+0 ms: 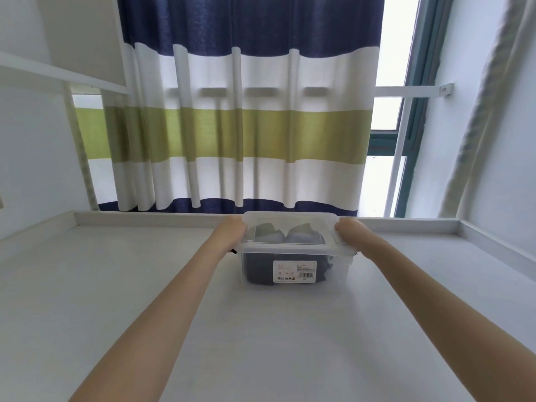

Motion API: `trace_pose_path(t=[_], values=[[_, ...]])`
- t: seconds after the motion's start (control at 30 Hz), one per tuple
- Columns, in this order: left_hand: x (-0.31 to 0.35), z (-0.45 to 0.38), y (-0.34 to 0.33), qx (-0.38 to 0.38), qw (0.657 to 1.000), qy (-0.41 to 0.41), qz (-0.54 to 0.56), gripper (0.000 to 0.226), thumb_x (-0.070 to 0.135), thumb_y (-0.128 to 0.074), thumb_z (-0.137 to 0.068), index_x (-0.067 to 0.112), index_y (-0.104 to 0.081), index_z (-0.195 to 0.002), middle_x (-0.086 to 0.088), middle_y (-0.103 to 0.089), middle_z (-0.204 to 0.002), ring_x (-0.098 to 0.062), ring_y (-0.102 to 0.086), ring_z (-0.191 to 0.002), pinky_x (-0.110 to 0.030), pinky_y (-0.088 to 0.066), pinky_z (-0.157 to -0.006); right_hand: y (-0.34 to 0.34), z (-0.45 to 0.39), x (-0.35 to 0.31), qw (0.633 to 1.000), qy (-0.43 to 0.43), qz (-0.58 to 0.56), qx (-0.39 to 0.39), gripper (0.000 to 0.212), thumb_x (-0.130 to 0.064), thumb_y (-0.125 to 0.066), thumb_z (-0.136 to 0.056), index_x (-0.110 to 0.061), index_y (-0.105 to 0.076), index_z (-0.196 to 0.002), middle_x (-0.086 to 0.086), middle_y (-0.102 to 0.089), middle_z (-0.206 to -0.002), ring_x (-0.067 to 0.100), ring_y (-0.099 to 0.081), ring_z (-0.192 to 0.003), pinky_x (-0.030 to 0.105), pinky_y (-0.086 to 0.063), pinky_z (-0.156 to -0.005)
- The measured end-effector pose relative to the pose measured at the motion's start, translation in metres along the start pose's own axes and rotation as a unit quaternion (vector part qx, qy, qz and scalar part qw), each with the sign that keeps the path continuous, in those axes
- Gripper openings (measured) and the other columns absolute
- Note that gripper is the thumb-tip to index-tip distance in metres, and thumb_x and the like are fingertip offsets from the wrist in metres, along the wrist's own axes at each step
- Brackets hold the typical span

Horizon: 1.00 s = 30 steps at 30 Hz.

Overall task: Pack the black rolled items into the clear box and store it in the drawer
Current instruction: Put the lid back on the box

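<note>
Nearest the camera, two bare forearms reach forward over a pale white surface (116,285) whose raised rim runs along its far edge and both sides. Left forearm (162,303) enters from the lower left; right forearm (429,291) enters from the lower right. Both converge on a clear box (294,271) standing upright on the surface near the far rim.

Left hand (232,230) is closed against the left end of the box at lid level, fingers wrapped around the edge; the fingertips are hidden behind the plastic. Right hand (348,229) is curled likewise over the right end, its knuckles bent upon the lid's corner. Whether either hand squeezes a latch cannot be told.

Lid (290,224), translucent, sits on top of the box. Through lid and front wall the black rolled items (261,271) show as dark masses filling the interior; seen through the lid they appear as two greyish rounded shapes lying side by side. Their number cannot be told. White label (294,271) with printed characters and a barcode is stuck on the front wall facing the camera.

Beyond the far rim hangs a curtain (237,126) in horizontal bands of navy, white and green, pleated vertically. To its right a window (388,117) with a dark teal frame admits bright daylight. White walls flank the scene on both sides.
</note>
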State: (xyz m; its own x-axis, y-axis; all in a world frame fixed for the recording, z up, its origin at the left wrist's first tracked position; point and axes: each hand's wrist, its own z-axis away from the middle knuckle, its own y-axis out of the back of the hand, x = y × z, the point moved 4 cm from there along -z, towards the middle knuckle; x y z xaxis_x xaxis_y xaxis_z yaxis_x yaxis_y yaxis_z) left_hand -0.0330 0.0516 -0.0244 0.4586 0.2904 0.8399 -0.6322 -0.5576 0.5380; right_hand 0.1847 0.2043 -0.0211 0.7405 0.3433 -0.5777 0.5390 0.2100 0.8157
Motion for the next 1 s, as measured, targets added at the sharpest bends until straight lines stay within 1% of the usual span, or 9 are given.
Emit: trace_pose_path(t=[0.1, 0.2, 0.33, 0.53, 0.63, 0.67, 0.73, 0.83, 1.0], values=[[-0.010, 0.005, -0.001, -0.031, 0.998, 0.030, 0.035, 0.029, 0.013, -0.033, -0.088, 0.016, -0.055, -0.107, -0.009, -0.051, -0.096, -0.027, -0.048, -0.082, -0.030, -0.047, -0.062, 0.002, 0.003, 0.000, 0.999, -0.019, -0.037, 0.008, 0.040, -0.003, -0.026, -0.099, 0.012, -0.043, -0.132, 0.016, -0.042, -0.105, 0.026, -0.039, -0.095, 0.040, -0.036, -0.103], [-0.016, 0.009, -0.004, -0.073, 0.994, 0.054, 0.065, 0.036, 0.024, -0.033, -0.091, 0.026, -0.050, -0.124, -0.007, -0.055, -0.109, -0.026, -0.052, -0.088, -0.036, -0.053, -0.071, 0.002, 0.010, 0.003, 0.993, -0.045, -0.105, -0.008, 0.042, -0.007, -0.028, -0.099, 0.007, -0.042, -0.136, 0.027, -0.048, -0.133, 0.039, -0.048, -0.119, 0.043, -0.037, -0.105], [-0.018, 0.010, -0.002, -0.051, 0.993, 0.063, 0.086, 0.041, 0.030, -0.042, -0.093, 0.021, -0.043, -0.133, -0.009, -0.057, -0.119, -0.023, -0.051, -0.088, -0.033, -0.049, -0.072, -0.004, 0.012, 0.019, 0.939, -0.091, -0.326, -0.067, 0.041, -0.023, -0.046, -0.094, -0.016, -0.041, -0.134, 0.019, -0.055, -0.127, 0.036, -0.059, -0.107, 0.049, -0.055, -0.086], [-0.004, 0.006, 0.006, 0.030, 0.999, 0.005, 0.028, 0.052, 0.017, -0.057, -0.090, 0.004, -0.038, -0.136, -0.008, -0.047, -0.111, -0.027, -0.049, -0.094, -0.035, -0.045, -0.077, 0.001, 0.010, 0.024, 0.940, -0.051, -0.336, -0.036, 0.050, -0.021, -0.062, -0.089, -0.005, -0.044, -0.132, 0.017, -0.059, -0.117, 0.029, -0.062, -0.092, 0.041, -0.057, -0.077], [-0.006, 0.005, 0.007, 0.020, 0.997, 0.012, 0.072, 0.010, 0.013, -0.061, -0.087, 0.009, -0.052, -0.090, -0.004, -0.050, -0.088, -0.025, -0.049, -0.089, -0.034, -0.045, -0.072, 0.007, 0.011, 0.022, 0.947, -0.037, -0.318, 0.016, 0.047, -0.012, -0.065, -0.084, 0.000, -0.049, -0.126, 0.018, -0.058, -0.112, 0.034, -0.060, -0.100, 0.038, -0.054, -0.080], [-0.009, 0.005, 0.006, 0.005, 0.994, 0.020, 0.105, 0.015, 0.012, -0.063, -0.085, 0.011, -0.049, -0.080, -0.006, -0.050, -0.083, -0.024, -0.048, -0.085, -0.033, -0.043, -0.069, 0.008, 0.011, 0.021, 0.946, -0.025, -0.323, 0.023, 0.035, -0.008, -0.065, -0.083, 0.001, -0.056, -0.115, 0.018, -0.058, -0.106, 0.036, -0.058, -0.101, 0.039, -0.051, -0.083], [-0.014, 0.006, 0.005, -0.017, 0.987, 0.037, 0.154, 0.016, 0.013, -0.066, -0.082, 0.001, -0.059, -0.089, -0.013, -0.054, -0.089, -0.024, -0.048, -0.082, -0.031, -0.040, -0.065, 0.006, 0.014, 0.020, 0.939, -0.017, -0.342, 0.016, 0.009, -0.001, -0.060, -0.083, -0.002, -0.062, -0.092, 0.016, -0.059, -0.095, 0.034, -0.055, -0.095, 0.040, -0.049, -0.082], [-0.019, 0.009, -0.001, -0.027, 0.979, 0.058, 0.191, 0.036, 0.015, -0.062, -0.085, -0.003, -0.061, -0.116, -0.012, -0.060, -0.099, -0.023, -0.053, -0.083, -0.026, -0.040, -0.062, -0.002, 0.016, 0.017, 0.929, -0.016, -0.370, 0.000, 0.023, 0.003, -0.048, -0.087, 0.000, -0.062, -0.105, 0.015, -0.058, -0.100, 0.031, -0.053, -0.092, 0.042, -0.047, -0.083], [-0.016, 0.007, -0.012, -0.047, 0.982, 0.047, 0.179, 0.020, 0.010, -0.053, -0.089, -0.001, -0.061, -0.103, -0.013, -0.058, -0.098, -0.024, -0.052, -0.085, -0.032, -0.038, -0.075, -0.006, 0.012, 0.014, 0.951, -0.019, -0.307, -0.022, 0.023, 0.001, -0.038, -0.090, -0.010, -0.057, -0.086, 0.010, -0.052, -0.087, 0.024, -0.047, -0.078, 0.030, -0.037, -0.064]])
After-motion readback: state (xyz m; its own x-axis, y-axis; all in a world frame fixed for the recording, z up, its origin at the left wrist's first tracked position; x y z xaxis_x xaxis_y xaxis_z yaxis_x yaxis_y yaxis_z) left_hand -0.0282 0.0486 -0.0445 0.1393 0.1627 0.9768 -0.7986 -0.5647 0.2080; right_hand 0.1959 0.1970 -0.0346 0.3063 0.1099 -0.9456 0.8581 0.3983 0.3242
